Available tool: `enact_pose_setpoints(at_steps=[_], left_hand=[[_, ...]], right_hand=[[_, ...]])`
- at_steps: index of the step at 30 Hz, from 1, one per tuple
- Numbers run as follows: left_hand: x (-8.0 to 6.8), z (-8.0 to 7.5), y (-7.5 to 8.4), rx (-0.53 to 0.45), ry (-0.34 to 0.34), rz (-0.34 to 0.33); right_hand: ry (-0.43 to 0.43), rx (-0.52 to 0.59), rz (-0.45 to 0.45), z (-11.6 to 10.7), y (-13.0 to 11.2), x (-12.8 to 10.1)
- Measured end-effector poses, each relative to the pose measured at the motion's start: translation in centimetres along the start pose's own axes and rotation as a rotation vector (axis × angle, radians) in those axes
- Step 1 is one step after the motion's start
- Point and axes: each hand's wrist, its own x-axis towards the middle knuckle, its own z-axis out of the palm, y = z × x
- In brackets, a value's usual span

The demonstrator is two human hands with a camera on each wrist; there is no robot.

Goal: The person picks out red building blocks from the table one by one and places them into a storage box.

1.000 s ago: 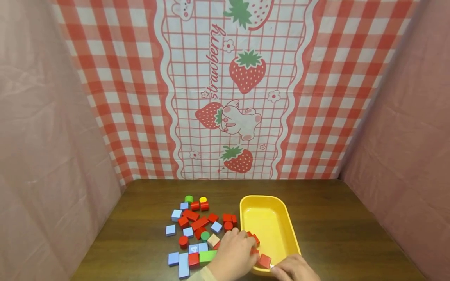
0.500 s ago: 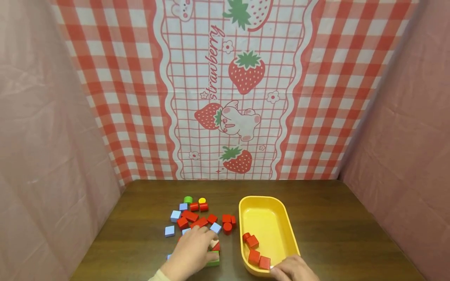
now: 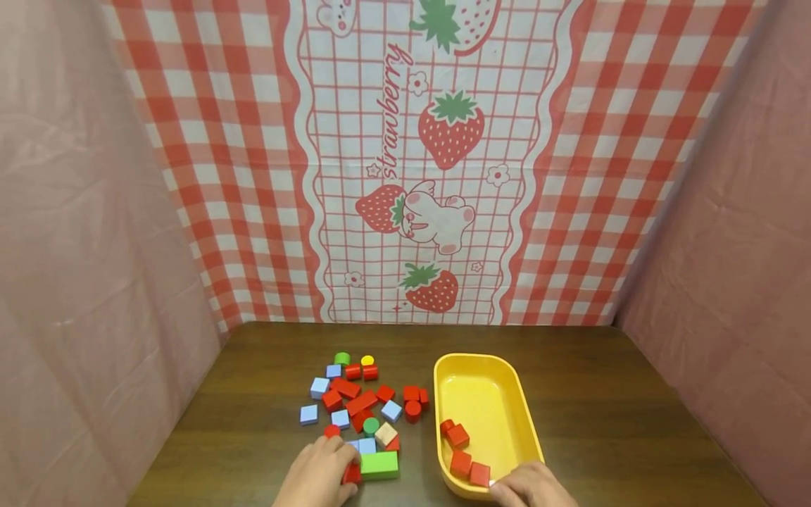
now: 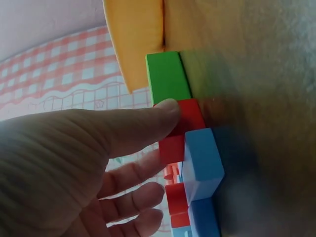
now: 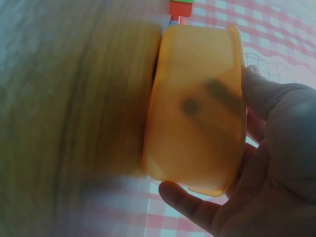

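My left hand (image 3: 317, 473) is at the near left of the block group. Its thumb and index finger pinch a red cube (image 4: 190, 118), which stands between a green rectangular block (image 3: 379, 465) and a light blue block (image 4: 205, 158). The other fingers of that hand are loosely bent. At the near right corner of a yellow tray (image 3: 531, 415), my right hand (image 3: 535, 486) grips the rim, with fingers inside and outside the wall. Several red blocks (image 3: 461, 463) lie in the tray's near left part.
Left of the tray, several red blocks (image 3: 362, 403), blue cubes (image 3: 319, 387), a natural wood block (image 3: 386, 434), green cylinders (image 3: 370, 427) and a yellow piece (image 3: 367, 361) lie on the brown table (image 3: 608, 422). A checked strawberry cloth (image 3: 412, 162) hangs behind.
My left hand has moved left from the tray, across the blocks, to the red cube beside the green block. Red blocks show in the tray where the hand was. The right hand stays on the rim.
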Motion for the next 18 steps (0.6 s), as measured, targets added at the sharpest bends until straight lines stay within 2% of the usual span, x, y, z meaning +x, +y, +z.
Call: enact_pose_setpoints(at_steps=[4,7,9,11,14,16,18], left_hand=[[-0.2,0.1,0.0,0.031,0.033,0.015],[-0.6,-0.7,0.2,0.030,0.038,0.018],[-1.0,-1.4,0.5,0.031,0.073,0.033],[-1.4,-2.0,1.1,0.039,0.139,0.070],[-1.7,-2.7,2.6,0.041,0.294,0.173],[-1.3,-2.9,4.0,0.027,0.377,0.245],[-0.6,-3.0,5.5,0.007,0.427,0.312]], right_hand=[[-0.014,0.002,0.024,-0.1,-0.2,0.0],[-0.042,0.007,0.068,-0.2,-0.5,0.1],[-0.069,0.010,0.106,-0.4,-0.7,0.2],[-0.095,0.012,0.138,-0.5,-0.9,0.2],[-0.112,0.009,0.144,-0.7,-0.9,0.3],[-0.115,0.008,0.137,-0.7,-0.8,0.3],[-0.115,0.008,0.128,-0.8,-0.7,0.3]])
